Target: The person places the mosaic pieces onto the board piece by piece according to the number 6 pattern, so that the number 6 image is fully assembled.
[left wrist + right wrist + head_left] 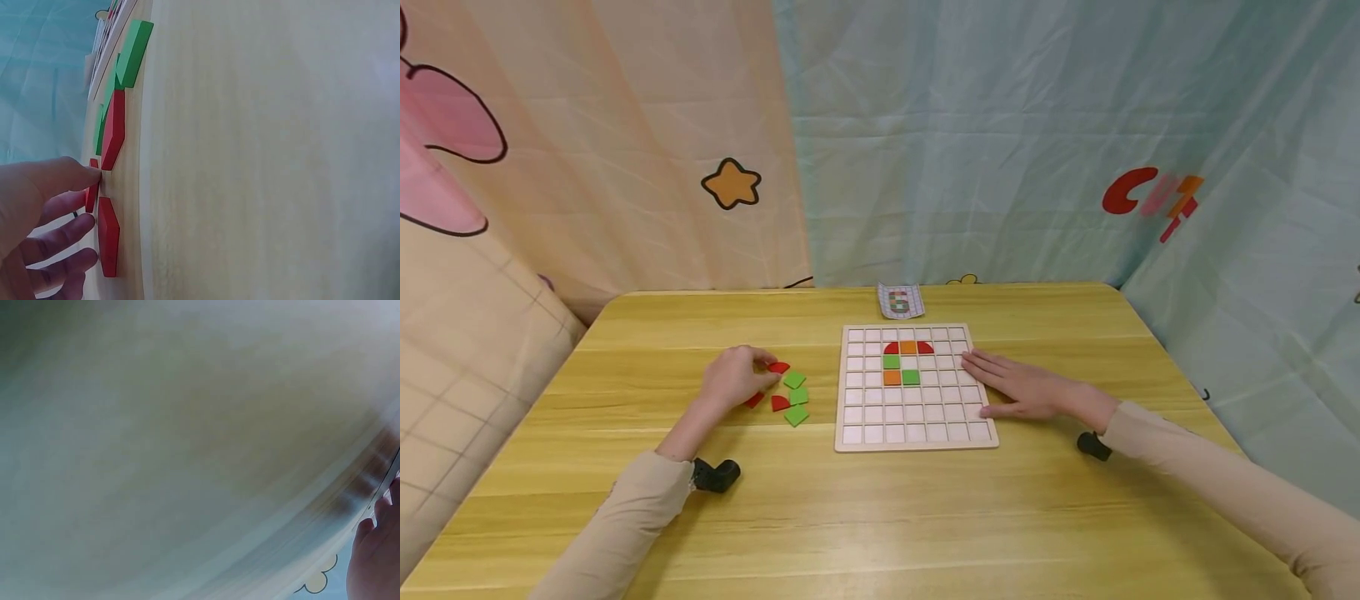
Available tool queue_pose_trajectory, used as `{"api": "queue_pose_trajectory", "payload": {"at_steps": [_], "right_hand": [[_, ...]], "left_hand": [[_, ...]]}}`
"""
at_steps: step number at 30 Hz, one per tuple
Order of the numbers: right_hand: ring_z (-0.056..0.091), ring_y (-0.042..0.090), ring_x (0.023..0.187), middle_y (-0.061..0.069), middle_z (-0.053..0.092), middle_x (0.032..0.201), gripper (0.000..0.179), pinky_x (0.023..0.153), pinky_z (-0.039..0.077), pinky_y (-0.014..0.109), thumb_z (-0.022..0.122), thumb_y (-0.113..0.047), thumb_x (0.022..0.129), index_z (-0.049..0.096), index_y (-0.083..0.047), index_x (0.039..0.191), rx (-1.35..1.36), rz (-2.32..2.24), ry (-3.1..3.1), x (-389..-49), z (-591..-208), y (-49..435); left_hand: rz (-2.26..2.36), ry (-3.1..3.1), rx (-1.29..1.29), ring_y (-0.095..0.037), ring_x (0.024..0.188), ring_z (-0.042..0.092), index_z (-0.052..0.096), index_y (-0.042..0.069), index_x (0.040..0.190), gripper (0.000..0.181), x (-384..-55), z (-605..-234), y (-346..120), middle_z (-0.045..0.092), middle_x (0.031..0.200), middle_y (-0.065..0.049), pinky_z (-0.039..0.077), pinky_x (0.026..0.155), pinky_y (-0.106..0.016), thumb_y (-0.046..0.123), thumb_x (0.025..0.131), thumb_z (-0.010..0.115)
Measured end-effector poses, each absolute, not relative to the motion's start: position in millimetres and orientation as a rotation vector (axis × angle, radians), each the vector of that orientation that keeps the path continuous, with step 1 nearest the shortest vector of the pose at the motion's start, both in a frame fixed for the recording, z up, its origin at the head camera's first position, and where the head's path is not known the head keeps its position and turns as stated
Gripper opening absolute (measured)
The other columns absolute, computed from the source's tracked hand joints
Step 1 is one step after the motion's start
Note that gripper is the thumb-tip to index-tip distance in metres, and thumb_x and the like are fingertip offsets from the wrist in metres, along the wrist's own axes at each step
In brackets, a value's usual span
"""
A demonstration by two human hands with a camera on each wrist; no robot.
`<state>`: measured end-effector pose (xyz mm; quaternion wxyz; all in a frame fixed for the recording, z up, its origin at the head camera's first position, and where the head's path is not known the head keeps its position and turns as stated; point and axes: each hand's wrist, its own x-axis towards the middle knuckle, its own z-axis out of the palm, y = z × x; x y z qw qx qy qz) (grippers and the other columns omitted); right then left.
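Note:
My left hand [736,379] pinches a red quarter-round tile [778,367] between thumb and forefinger, left of the board. In the left wrist view the thumb [65,174] lies against that tile, low over the table. Close by lie two more red tiles [780,403], one partly under the hand, and green square tiles [797,415]. My right hand [1026,387] rests with straight fingers on the right edge of the white gridded board [917,437]. Red, orange and green tiles [891,361] fill several cells in the board's upper middle.
Behind the board lies a small printed card [901,302] with a coloured grid figure. The wooden table [910,517] reaches back to a patterned curtain [955,150]. Dark wrist-camera mounts [717,476] stick out beside both sleeves.

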<state>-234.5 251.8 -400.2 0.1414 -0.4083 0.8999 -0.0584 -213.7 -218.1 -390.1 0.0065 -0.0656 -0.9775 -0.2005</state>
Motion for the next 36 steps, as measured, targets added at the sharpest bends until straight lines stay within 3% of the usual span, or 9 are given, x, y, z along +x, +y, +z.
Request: {"api": "queue_pose_trajectory", "payload": {"at_steps": [8, 22, 36], "right_hand": [[0.007, 0.028, 0.15, 0.005, 0.004, 0.163, 0.083, 0.117, 0.021, 0.05, 0.043, -0.059, 0.095, 0.008, -0.015, 0.156, -1.163, -0.169, 2.595, -235.0, -401.7, 251.6], [0.007, 0.029, 0.15, 0.006, 0.004, 0.163, 0.082, 0.117, 0.021, 0.05, 0.042, -0.058, 0.095, 0.008, -0.013, 0.156, -1.182, -0.159, 2.595, -235.0, -403.0, 251.3], [0.006, 0.028, 0.15, 0.006, 0.004, 0.163, 0.081, 0.117, 0.02, 0.05, 0.041, -0.058, 0.096, 0.008, -0.013, 0.156, -1.194, -0.15, 2.602, -236.6, -404.2, 252.9]], "left_hand": [[-0.645, -3.043, -0.199, -0.026, 0.086, 0.065, 0.072, 0.005, 0.111, 0.034, -214.8, -391.8, -217.4, 0.07, 0.109, -0.017, 0.038, 0.052, -0.026, 0.026, 0.084, 0.071], [-0.636, -3.008, -0.234, -0.017, 0.067, 0.052, 0.074, 0.008, 0.109, 0.035, -216.7, -383.1, -196.4, 0.071, 0.109, -0.014, 0.034, 0.046, -0.026, 0.029, 0.082, 0.073], [-0.639, -2.996, -0.371, -0.019, 0.076, 0.06, 0.074, 0.011, 0.108, 0.033, -223.1, -380.1, -157.3, 0.072, 0.105, -0.009, 0.038, 0.05, -0.025, 0.03, 0.081, 0.073]]}}
